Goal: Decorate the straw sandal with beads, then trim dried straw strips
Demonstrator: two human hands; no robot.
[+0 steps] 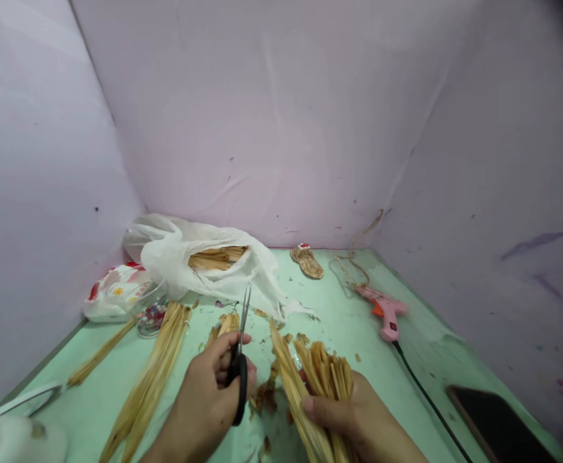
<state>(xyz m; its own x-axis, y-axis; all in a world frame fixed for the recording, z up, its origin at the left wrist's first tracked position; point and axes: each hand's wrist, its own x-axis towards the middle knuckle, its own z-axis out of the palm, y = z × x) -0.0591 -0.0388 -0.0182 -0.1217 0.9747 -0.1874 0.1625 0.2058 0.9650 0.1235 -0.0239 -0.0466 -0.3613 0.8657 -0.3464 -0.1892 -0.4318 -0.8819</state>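
Observation:
My left hand point(208, 389) is closed round the black handles of a pair of scissors point(244, 321), whose blades point up and away from me. In my right hand point(353, 411) is a bundle of dried husk strips point(327, 373), with the thumb pressed across them and the trimmed ends fanned upward. The blades stand to the left of this bundle, apart from it. Behind my left hand lies a short pile of husk strips point(228, 323), partly hidden. Brown husk scraps point(266, 395) are scattered on the table between my hands.
A white plastic bag point(257, 257) with husk strips inside lies at the back. Longer husk strips point(153, 379) and a wipes packet point(117, 292) are on the left. At right are a pink glue gun point(385, 308) with a black cord and a phone point(496, 424). A small woven piece point(307, 262) lies near the wall.

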